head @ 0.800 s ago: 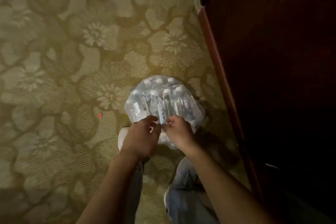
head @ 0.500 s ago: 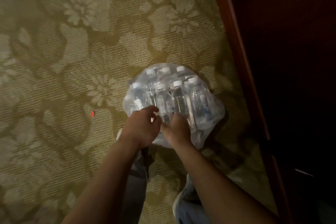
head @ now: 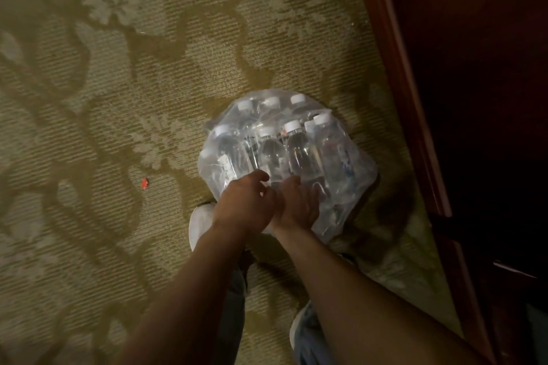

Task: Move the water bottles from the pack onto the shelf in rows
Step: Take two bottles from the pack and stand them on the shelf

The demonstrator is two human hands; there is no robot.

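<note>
A pack of water bottles (head: pixel 341 163) in clear plastic wrap stands on the carpet in the head view, holding several clear bottles with white caps. My left hand (head: pixel 243 204) rests on the near side of the pack, its fingers curled into the wrap. My right hand (head: pixel 296 204) presses against the wrap right beside it, fingers pushed down among the bottles. The two hands touch each other. The fingertips are partly hidden by plastic. No shelf surface can be made out.
The floor is olive carpet (head: pixel 118 98) with a pale flower pattern. A dark red-brown wooden cabinet edge (head: pixel 397 68) runs down the right side, its inside black. A small red scrap (head: pixel 144 183) lies left of the pack. My white shoes (head: pixel 198 222) stand below the pack.
The view has shifted, so the pack now sits nearer the middle. My right hand has pushed deeper into the wrap; my left hand stays gripping beside it.
</note>
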